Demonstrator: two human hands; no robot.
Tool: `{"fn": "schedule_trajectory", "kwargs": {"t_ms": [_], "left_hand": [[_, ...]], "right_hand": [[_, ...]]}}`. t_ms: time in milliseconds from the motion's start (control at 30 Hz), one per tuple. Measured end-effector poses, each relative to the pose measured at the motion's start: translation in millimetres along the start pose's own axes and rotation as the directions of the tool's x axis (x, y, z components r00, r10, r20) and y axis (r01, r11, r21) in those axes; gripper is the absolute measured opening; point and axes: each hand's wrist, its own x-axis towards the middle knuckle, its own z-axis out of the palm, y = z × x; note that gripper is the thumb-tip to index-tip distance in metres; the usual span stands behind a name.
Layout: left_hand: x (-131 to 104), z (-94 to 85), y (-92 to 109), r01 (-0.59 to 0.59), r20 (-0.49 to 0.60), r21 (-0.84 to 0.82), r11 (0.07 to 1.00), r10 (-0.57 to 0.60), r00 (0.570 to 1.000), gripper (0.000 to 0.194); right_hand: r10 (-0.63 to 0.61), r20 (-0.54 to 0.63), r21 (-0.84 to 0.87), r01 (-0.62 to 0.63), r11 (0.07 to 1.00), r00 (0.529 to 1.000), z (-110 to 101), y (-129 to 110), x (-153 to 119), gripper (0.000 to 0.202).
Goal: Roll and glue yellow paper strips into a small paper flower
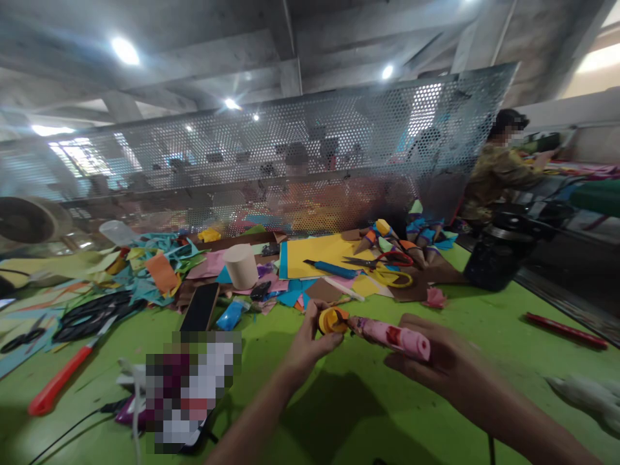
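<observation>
My left hand (310,342) pinches a small orange-and-yellow rolled paper piece (332,320) between thumb and fingers, a little above the green table. My right hand (431,349) is wrapped round a pink hot glue gun (394,337), whose dark, smudged nozzle points left. The nozzle tip is at the right side of the paper piece; whether they touch, I cannot tell. My right fingers partly hide the glue gun's handle. Beyond my hands lie a blue utility knife (334,269) and yellow-handled scissors (392,276).
Paper scraps (162,274) heap along the back, below a perforated metal screen (290,168). At left are a red-handled knife (62,381), a phone (201,307) and a corded purple device (133,412). A dark bottle (498,255) and red pen (566,330) are at right. Another person (498,168) sits beyond.
</observation>
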Motion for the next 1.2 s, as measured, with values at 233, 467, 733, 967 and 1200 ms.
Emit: {"fn": "schedule_trajectory", "kwargs": {"t_ms": [233,467,733,967,1200], "left_hand": [[0,0.3,-1,-0.031,0.025,0.064,0.997,0.030,0.999,0.042],[0,1.8,1,-0.042,0.025,0.128,0.991,0.039,0.999,0.039],[4,-3.0,-7,-0.060,0.043,0.131,0.990,0.055,0.998,0.038],[6,-6.3,-14,0.009,0.079,0.101,0.995,-0.018,0.997,0.041],[-1,1.1,-2,0.011,0.041,-0.034,0.999,-0.010,0.999,0.047]], "right_hand": [[0.012,0.013,-0.023,-0.012,1.000,1.000,-2,-4,2,0.033],[0.027,-0.008,0.024,-0.027,0.999,1.000,3,5,1,0.034],[0.015,-0.019,0.044,-0.014,0.999,1.000,3,3,3,0.031],[-0.005,-0.021,0.087,0.007,0.996,1.000,5,5,6,0.032],[0.005,-0.052,0.061,-0.002,0.998,0.999,2,0,2,0.033]]}}
